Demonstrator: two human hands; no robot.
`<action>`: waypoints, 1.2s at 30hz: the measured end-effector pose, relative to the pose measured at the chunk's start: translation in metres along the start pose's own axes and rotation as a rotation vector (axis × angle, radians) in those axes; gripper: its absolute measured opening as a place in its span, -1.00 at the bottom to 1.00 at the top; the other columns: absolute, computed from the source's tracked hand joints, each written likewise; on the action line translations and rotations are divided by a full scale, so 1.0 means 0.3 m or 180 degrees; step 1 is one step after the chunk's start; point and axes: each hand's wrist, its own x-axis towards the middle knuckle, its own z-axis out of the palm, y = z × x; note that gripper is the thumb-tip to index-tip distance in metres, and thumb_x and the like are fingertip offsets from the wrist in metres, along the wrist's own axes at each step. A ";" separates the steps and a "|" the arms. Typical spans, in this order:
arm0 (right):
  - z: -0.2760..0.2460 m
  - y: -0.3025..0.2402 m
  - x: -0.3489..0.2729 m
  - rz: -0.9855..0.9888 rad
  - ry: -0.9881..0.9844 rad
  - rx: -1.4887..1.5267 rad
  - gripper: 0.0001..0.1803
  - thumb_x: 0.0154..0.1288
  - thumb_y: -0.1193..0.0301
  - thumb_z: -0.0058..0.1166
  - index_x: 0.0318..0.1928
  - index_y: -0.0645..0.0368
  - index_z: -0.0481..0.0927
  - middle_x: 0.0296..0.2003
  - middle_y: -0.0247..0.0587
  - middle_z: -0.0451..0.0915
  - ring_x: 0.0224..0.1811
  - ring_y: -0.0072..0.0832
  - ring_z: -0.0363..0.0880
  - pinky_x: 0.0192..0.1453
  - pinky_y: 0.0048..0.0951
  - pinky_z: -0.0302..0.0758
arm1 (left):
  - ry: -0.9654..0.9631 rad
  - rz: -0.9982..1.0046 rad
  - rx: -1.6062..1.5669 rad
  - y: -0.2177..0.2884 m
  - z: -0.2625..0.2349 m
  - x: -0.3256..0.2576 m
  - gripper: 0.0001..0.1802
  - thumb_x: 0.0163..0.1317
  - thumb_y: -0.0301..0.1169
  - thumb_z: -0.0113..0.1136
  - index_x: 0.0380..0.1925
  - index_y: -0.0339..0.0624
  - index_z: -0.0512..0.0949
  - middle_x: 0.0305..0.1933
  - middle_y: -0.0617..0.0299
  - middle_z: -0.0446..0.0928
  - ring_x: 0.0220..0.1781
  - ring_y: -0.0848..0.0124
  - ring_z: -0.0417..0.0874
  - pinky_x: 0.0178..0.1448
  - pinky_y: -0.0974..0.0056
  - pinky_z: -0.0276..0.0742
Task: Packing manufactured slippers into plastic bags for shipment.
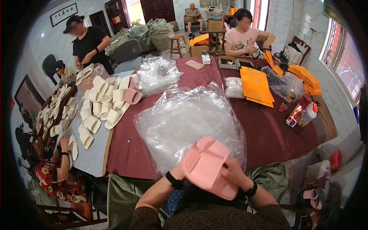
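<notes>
I judge the step in hand to be the pairing of pink slippers [209, 168]: both hands hold them stacked sole to sole, just in front of the chest and at the near edge of the counter [268, 134]. The slippers hang right below the heap of clear bags [188, 119] that lies on the maroon cloth, their far edge overlapping the heap from my view.

My left hand [183, 165] is mostly hidden behind the slippers; only the wrist with its black band shows, so I cannot tell how its fingers are set, though it plainly bears the left side. My right hand [234, 172] wraps over the right edge, fingers [229, 163] curled and closed on the slippers. Both forearms rise from the lower edge and bend inward toward each other, elbows out.

The next move, as I read it, calls for freeing one hand to pull a bag off the heap (the film clings, so a pinch at an open edge will be needed) while the other keeps the slippers pressed together.

Well left of the slippers, cream slippers [97, 103] lie in rows.
</notes>
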 end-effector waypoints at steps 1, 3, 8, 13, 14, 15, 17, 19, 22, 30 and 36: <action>0.001 0.086 0.011 -0.0206 0.0558 0.0059 -0.66 0.28 0.40 0.09 0.03 0.27 0.61 -0.25 0.11 0.68 -0.12 -0.04 0.68 -0.05 -0.22 0.55 | 0.0470 0.0818 0.2375 0.049 0.047 -0.038 -0.10 0.19 0.15 0.22 0.44 -0.04 0.24 0.54 -0.03 0.13 0.56 -0.07 0.08 0.57 -0.17 0.00; -0.030 0.273 0.007 -0.0069 0.0933 -0.0140 -0.67 0.29 0.39 0.09 0.01 0.29 0.61 -0.23 0.13 0.67 -0.14 -0.02 0.67 -0.07 -0.20 0.54 | 0.0764 0.1143 0.5000 0.156 0.123 -0.115 -0.04 0.14 0.16 0.30 0.43 -0.11 0.25 0.54 -0.09 0.12 0.59 -0.11 0.04 0.59 -0.18 -0.04; -0.061 0.233 0.007 0.0196 0.1057 -0.0668 -0.71 0.40 0.42 0.06 0.03 0.32 0.62 -0.14 -0.08 0.71 -0.09 -0.40 0.65 0.01 -0.36 0.54 | 0.0552 0.0968 0.4674 0.079 0.045 -0.208 -0.19 0.27 0.03 0.23 0.44 -0.05 0.26 0.58 -0.07 0.05 0.61 -0.09 -0.02 0.60 -0.14 -0.05; -0.080 0.274 -0.009 0.0128 0.1305 -0.0067 -0.71 0.33 0.36 0.14 -0.05 0.32 0.61 -0.28 0.05 0.68 -0.21 -0.15 0.69 -0.17 -0.24 0.52 | 0.0638 0.0779 0.3871 0.119 0.058 -0.210 -0.51 0.47 -0.17 0.01 0.31 -0.10 0.45 0.55 -0.08 0.14 0.60 -0.04 0.07 0.57 -0.01 0.07; -0.087 0.259 -0.011 0.0035 0.1281 -0.0068 -0.70 0.35 0.35 0.14 -0.04 0.31 0.62 -0.29 0.02 0.68 -0.21 -0.18 0.70 -0.16 -0.26 0.53 | 0.0654 0.0775 0.3869 0.115 0.049 -0.207 -0.51 0.47 -0.17 0.01 0.31 -0.10 0.45 0.55 -0.08 0.14 0.60 -0.04 0.07 0.57 -0.01 0.07; -0.094 0.238 -0.017 0.0030 0.1268 -0.0067 -0.70 0.35 0.35 0.14 -0.04 0.31 0.62 -0.29 0.02 0.68 -0.21 -0.18 0.70 -0.16 -0.26 0.53 | 0.0828 0.0695 0.3273 0.103 0.033 -0.197 -0.54 0.48 -0.17 -0.02 0.27 -0.12 0.49 0.51 -0.09 0.21 0.56 0.00 0.15 0.54 0.07 0.13; -0.113 0.172 -0.040 0.0012 0.1108 -0.0073 -0.73 0.34 0.36 0.13 -0.05 0.27 0.64 -0.23 0.00 0.69 -0.08 -0.16 0.68 -0.01 -0.24 0.54 | 0.0968 0.0619 0.2666 0.099 0.015 -0.179 -0.55 0.50 -0.17 -0.04 0.23 -0.13 0.54 0.47 -0.09 0.29 0.53 0.05 0.24 0.51 0.14 0.19; -0.109 0.151 -0.068 -0.0144 0.0923 -0.0248 -0.73 0.33 0.35 0.14 -0.04 0.23 0.65 -0.16 0.00 0.67 0.01 -0.15 0.64 0.09 -0.21 0.51 | 0.1332 0.0233 0.1555 0.115 -0.003 -0.168 -0.49 0.55 -0.07 -0.17 0.23 -0.13 0.55 0.35 -0.08 0.46 0.43 0.19 0.39 0.48 0.20 0.20; -0.097 0.093 -0.083 -0.0781 0.0443 -0.1003 -0.70 0.33 0.29 0.15 -0.02 0.15 0.66 -0.03 0.00 0.63 0.15 -0.10 0.54 0.23 -0.15 0.44 | 0.1563 -0.0004 0.1113 0.118 -0.041 -0.143 -0.44 0.56 -0.03 -0.21 0.23 -0.20 0.53 0.25 0.02 0.56 0.34 0.29 0.47 0.43 0.27 0.26; -0.009 0.118 -0.062 -0.1187 -0.0242 -0.2028 -0.66 0.34 0.18 0.11 -0.13 0.22 0.63 -0.21 0.02 0.65 -0.10 -0.01 0.61 0.02 -0.09 0.50 | 0.1539 0.0296 0.1588 0.185 0.070 -0.170 -0.46 0.57 -0.08 -0.20 0.20 -0.27 0.54 0.24 0.02 0.57 0.32 0.27 0.51 0.41 0.24 0.31; -0.040 0.153 -0.030 -0.0472 0.0415 -0.1310 -0.71 0.28 0.27 0.15 -0.22 0.30 0.60 -0.35 0.10 0.62 -0.22 0.03 0.61 -0.11 -0.10 0.52 | 0.1217 0.0853 0.2622 0.238 0.094 -0.255 -0.53 0.55 -0.22 -0.21 0.22 -0.24 0.52 0.42 -0.01 0.38 0.41 0.05 0.41 0.46 0.15 0.27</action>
